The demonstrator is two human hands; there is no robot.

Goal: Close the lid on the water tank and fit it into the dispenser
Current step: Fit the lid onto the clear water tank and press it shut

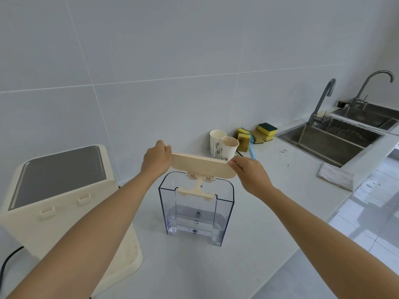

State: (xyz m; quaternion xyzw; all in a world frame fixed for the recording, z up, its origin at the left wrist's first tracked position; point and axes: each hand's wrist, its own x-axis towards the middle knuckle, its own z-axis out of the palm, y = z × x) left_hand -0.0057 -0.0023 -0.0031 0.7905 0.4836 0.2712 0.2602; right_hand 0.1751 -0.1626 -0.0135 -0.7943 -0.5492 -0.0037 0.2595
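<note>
Clear tank (195, 212) stands upright on the worktop (269, 212) at centre frame, open-topped, a little water at its bottom. Left hand (155, 160) and right hand (250, 173) each clamp an end of the cream lid (201, 166), long axis left-to-right, raised above the tank. Dispenser (62, 190) sits at left.

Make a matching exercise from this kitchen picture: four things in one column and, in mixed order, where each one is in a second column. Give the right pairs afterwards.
Things
1. lid
2. water tank
3. dispenser
4. folded cloth

Places
A. on the counter beside the sink
B. at the left edge of the counter
C. held at its two ends by the left hand and the right hand
D. upright on the counter, below the hands

Pairs: 1-C, 2-D, 3-B, 4-A
</note>
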